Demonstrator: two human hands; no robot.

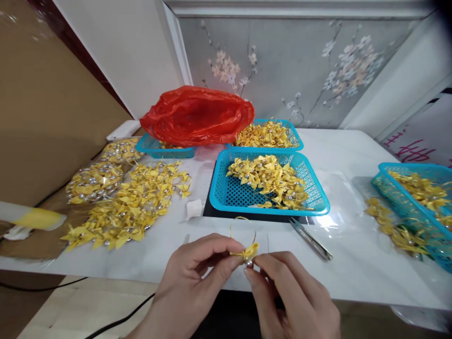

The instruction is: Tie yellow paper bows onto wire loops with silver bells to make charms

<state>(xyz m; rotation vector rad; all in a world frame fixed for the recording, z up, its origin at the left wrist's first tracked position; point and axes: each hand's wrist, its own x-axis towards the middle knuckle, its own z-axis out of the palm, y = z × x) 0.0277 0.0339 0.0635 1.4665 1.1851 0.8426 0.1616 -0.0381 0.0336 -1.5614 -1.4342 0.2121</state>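
Observation:
My left hand and my right hand meet at the near edge of the white table. Both pinch a small yellow ribbon bow with a silver bead and a thin gold wire loop arching above it. Left thumb and forefinger grip the bow's left side. Right fingertips press its right side at the bead. Just beyond the hands stands a blue basket holding several yellow bows.
A loose heap of yellow bows lies at left beside bagged ones. Metal tweezers rest right of the hands. A red plastic bag covers a far basket; another blue basket sits at right. A glue gun lies far left.

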